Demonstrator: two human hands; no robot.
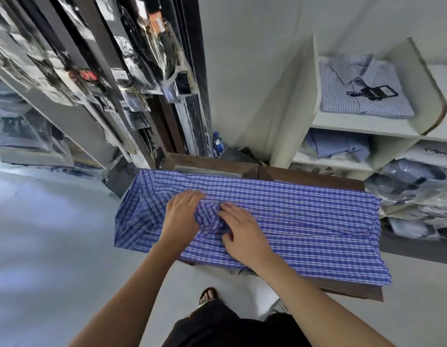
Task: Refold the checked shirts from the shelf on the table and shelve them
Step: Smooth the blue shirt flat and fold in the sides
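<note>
Nearest are the person's dark trousers (232, 329) and one sandalled foot (208, 295) on the pale floor. Both bare forearms reach forward over the near edge of the brown wooden table (355, 291).

The blue checked shirt (305, 221) lies spread across the table. Its left part hangs off the table's left end and its right hem reaches almost to the right end. Near the middle of the left half the cloth is bunched into a small ridge.

The left hand (183, 214) lies on the shirt just left of that ridge, fingers fairly straight and pressing the cloth down. The right hand (245, 231) is just right of it, fingers over the ridge and thumb tucked at its near side, pinching the bunched cloth.

Beyond the table, a blue-capped bottle (217, 144) stands against the far wall. To the far right is a white shelf (355, 126) with a folded pale checked shirt (362, 103) carrying a black tag (375, 92). A folded light-blue shirt (340, 146) sits in the compartment below. Bagged shirts (412, 196) are stacked beside the table's right end. To the far left hang plastic-wrapped clothes (67, 71).
</note>
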